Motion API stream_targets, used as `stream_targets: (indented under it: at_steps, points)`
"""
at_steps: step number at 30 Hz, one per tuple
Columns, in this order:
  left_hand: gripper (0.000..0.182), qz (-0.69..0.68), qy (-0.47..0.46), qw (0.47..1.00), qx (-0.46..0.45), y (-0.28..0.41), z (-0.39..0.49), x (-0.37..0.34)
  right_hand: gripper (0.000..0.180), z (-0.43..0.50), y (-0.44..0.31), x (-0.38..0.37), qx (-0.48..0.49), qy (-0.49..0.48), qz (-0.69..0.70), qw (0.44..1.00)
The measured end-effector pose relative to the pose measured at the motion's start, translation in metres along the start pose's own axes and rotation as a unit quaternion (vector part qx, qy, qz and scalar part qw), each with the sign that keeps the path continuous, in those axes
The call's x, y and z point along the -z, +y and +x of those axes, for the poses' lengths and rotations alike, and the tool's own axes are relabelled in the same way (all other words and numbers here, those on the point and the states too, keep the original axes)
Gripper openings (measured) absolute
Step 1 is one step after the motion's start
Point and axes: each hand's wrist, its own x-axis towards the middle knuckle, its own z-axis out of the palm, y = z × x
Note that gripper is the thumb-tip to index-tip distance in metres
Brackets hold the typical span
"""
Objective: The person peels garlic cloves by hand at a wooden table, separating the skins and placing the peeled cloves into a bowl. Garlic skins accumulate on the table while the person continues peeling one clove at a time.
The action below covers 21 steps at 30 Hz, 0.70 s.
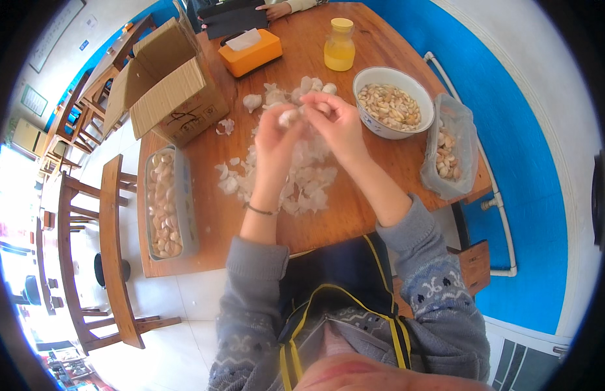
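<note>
My left hand grips a pale garlic bulb above the middle of the wooden table. My right hand meets it there, thumb and fingertips pinched at the bulb's right side; whether a loose piece sits between them cannot be made out. Beneath both hands spreads a heap of papery garlic skins. A whole garlic bulb lies left of the fingers, and more bulbs rest just beyond them. To the right stands a white enamel bowl holding many garlic cloves.
A plastic bag with cloves sits at the right edge, a long plastic tub of cloves at the left. Behind are an open cardboard box, an orange tissue box and a yellow-filled jar. Another person's hand rests at the far side.
</note>
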Motion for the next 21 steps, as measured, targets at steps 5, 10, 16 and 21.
stream_targets:
  at_steps: [5,10,16,21]
  points:
    - [0.030,-0.039,0.008,0.998,0.054,0.003,0.001,0.007,0.022,0.001,0.000,0.011,-0.144,-0.001,0.106,0.984]
    - [0.035,-0.049,0.001,0.997,0.056,0.001,0.003,0.014,0.020,0.006,0.002,0.012,-0.234,0.013,0.172,0.957]
    - [0.031,0.128,0.010,0.992,-0.006,-0.007,0.003,0.007,0.021,-0.001,0.001,0.002,-0.002,-0.077,-0.124,0.989]
    - [0.028,0.149,0.019,0.988,-0.048,-0.005,-0.001,0.004,0.010,-0.007,-0.003,-0.004,0.047,-0.092,-0.051,0.993]
